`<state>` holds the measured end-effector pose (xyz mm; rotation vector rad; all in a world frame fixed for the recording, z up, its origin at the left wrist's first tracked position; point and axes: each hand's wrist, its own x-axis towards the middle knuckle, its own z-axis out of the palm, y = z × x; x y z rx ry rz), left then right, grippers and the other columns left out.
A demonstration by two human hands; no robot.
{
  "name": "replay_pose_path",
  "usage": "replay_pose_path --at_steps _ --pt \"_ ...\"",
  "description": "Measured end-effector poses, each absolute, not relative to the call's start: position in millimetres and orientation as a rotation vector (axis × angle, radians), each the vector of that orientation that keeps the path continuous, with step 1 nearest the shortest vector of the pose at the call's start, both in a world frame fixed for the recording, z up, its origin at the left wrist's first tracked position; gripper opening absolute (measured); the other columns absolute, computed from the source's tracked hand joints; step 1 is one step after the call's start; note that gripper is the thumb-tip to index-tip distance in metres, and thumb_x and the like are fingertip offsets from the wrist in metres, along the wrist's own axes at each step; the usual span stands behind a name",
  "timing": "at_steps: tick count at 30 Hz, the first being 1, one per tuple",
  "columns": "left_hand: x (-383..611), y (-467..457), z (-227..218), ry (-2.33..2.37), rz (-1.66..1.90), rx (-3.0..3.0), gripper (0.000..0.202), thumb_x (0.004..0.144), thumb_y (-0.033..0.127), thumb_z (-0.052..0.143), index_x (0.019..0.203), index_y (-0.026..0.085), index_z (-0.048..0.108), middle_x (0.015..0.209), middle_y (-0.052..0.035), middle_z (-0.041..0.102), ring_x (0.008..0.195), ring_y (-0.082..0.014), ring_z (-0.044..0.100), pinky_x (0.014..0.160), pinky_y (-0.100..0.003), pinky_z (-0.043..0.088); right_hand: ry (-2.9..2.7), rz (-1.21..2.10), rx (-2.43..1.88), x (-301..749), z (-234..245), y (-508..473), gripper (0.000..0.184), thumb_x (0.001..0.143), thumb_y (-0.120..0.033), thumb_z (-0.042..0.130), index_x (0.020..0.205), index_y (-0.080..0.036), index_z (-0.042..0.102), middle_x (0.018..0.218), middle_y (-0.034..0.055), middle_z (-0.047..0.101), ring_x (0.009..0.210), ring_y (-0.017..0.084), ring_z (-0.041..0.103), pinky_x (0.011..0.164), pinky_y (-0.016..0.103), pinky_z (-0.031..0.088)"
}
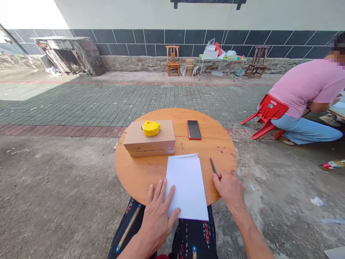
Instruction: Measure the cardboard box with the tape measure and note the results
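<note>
White paper, seemingly more than one sheet, lies at the near side of a round wooden table and juts past its front edge. My left hand rests with spread fingers on the paper's left edge. At the table's right side, my right hand is closed round the near end of a dark pen, whose other end points away from me. Behind the paper sits a brown cardboard box with a yellow tape measure on top. A red-edged phone lies right of the box.
A person in a pink shirt sits on a red plastic chair at right. By the far wall are a wooden chair, a darker chair and a folding table bearing bags. A weathered box-like structure stands far left.
</note>
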<state>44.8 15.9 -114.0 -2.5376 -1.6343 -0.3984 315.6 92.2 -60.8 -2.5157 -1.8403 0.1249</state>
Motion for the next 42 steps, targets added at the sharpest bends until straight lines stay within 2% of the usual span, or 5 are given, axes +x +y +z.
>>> replay_pose_path --at_steps 6,19,28,32,42 --pt "81 39 -106 -1.712 -0.330 -2.637 0.061 0.093 0.045 0.055 0.148 0.022 0.046 0.157 -0.0160 0.040 0.147 -0.0346 0.034 0.117 -0.060 0.029 -1.534 0.174 -2.340 356 -68 78 0.026 0.088 -0.041 0.055 0.072 -0.023 0.063 0.064 0.0017 0.069 0.056 0.017 0.057 0.053 0.026 0.025" --pt "115 75 -96 -1.663 -0.321 -2.840 0.057 0.092 0.042 0.055 0.146 0.025 0.048 0.159 -0.0139 0.037 0.148 -0.0326 0.032 0.118 -0.061 0.025 -1.428 0.417 -2.181 359 -66 63 0.033 0.083 -0.053 0.048 0.067 -0.025 0.055 0.058 -0.0003 0.062 0.057 0.018 0.054 0.058 0.027 0.031" --pt "99 89 -93 -1.690 -0.315 -2.830 0.058 0.088 0.029 0.057 0.145 0.020 0.050 0.158 -0.0160 0.038 0.146 -0.0331 0.035 0.119 -0.057 0.028 -1.561 0.359 -2.124 358 -76 64 0.033 0.088 -0.048 0.048 0.065 -0.025 0.053 0.056 -0.0016 0.060 0.054 0.017 0.054 0.055 0.027 0.029" --pt "105 98 -82 -1.682 -0.279 -2.846 0.058 0.089 0.035 0.058 0.143 0.017 0.051 0.158 -0.0180 0.037 0.145 -0.0347 0.036 0.116 -0.059 0.033 -1.626 0.350 -2.124 357 -79 74 0.031 0.088 -0.045 0.050 0.065 -0.025 0.052 0.058 -0.0022 0.060 0.057 0.018 0.056 0.057 0.027 0.030" --pt "121 161 -78 -1.579 -0.286 -2.896 0.057 0.094 0.045 0.052 0.141 0.012 0.051 0.158 -0.0198 0.037 0.148 -0.0356 0.031 0.119 -0.058 0.030 -1.756 0.379 -2.093 344 -78 111 0.022 0.089 -0.037 0.052 0.069 -0.027 0.052 0.063 -0.0020 0.066 0.065 0.023 0.062 0.059 0.030 0.033"
